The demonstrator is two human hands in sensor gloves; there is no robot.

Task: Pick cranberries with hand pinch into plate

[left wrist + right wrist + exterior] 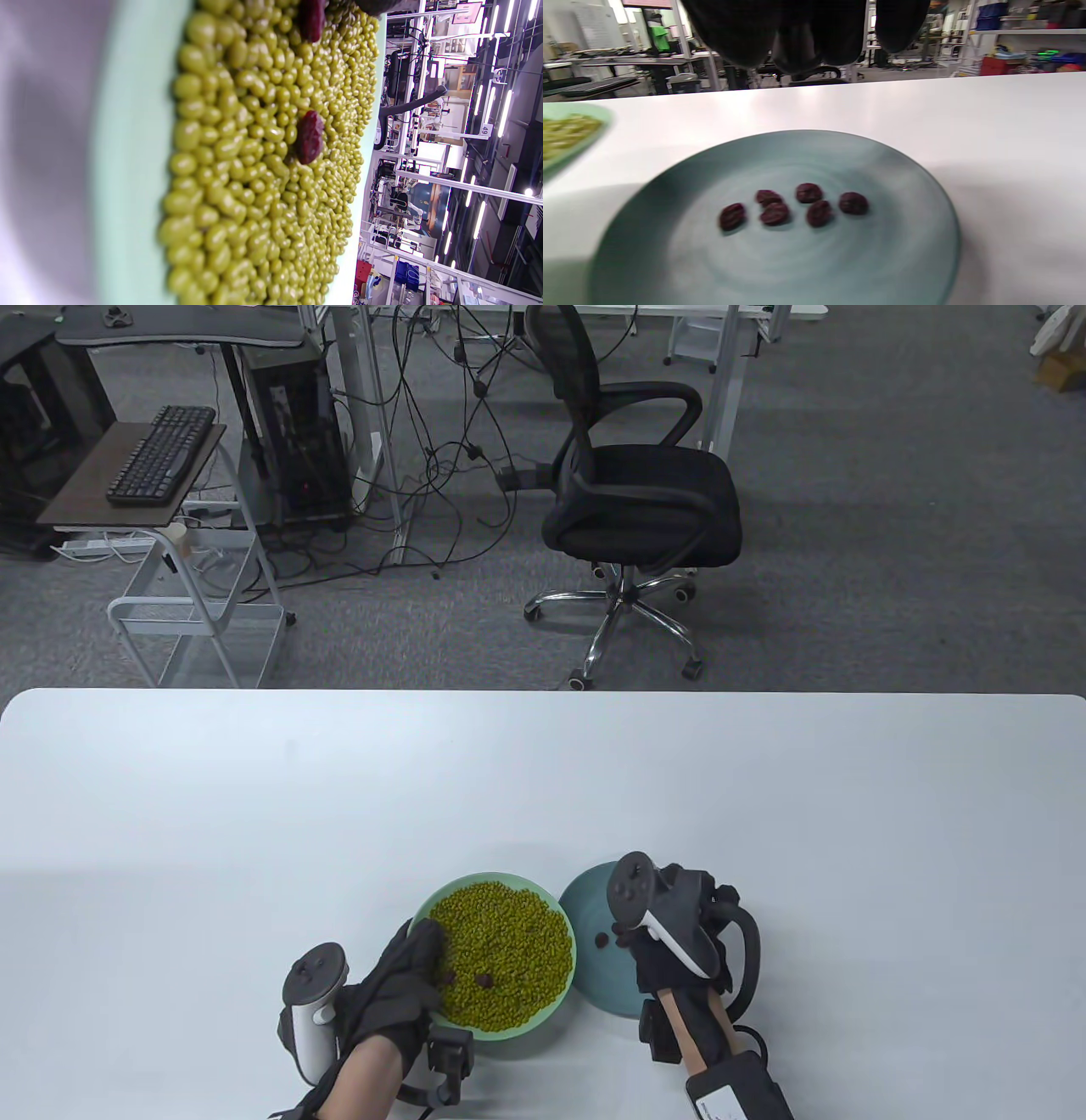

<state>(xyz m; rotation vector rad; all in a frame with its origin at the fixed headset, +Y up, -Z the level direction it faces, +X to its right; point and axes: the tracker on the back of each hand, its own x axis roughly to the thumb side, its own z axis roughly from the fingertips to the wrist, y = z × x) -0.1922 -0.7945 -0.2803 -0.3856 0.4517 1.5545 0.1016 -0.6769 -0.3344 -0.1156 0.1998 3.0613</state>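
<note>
A pale green bowl [422, 909] holds green beans [501, 950], with two dark red cranberries [485, 981] on them near the front. In the left wrist view one cranberry [309, 136] lies on the beans [254, 190] and another [312, 19] sits at the top edge beside a fingertip [373, 4]. My left hand [434, 954] rests over the bowl's left rim, its fingers on the beans next to a cranberry, holding nothing I can see. My right hand [624, 935] hovers over the blue plate [585, 899]. The plate [903, 237] carries several cranberries [808, 192], and my fingers [797, 42] hang above them, empty.
The bowl and plate touch side by side near the table's [254, 814] front edge. An office chair [636, 500] and a cart with a keyboard [161, 453] stand on the floor beyond the table's far edge.
</note>
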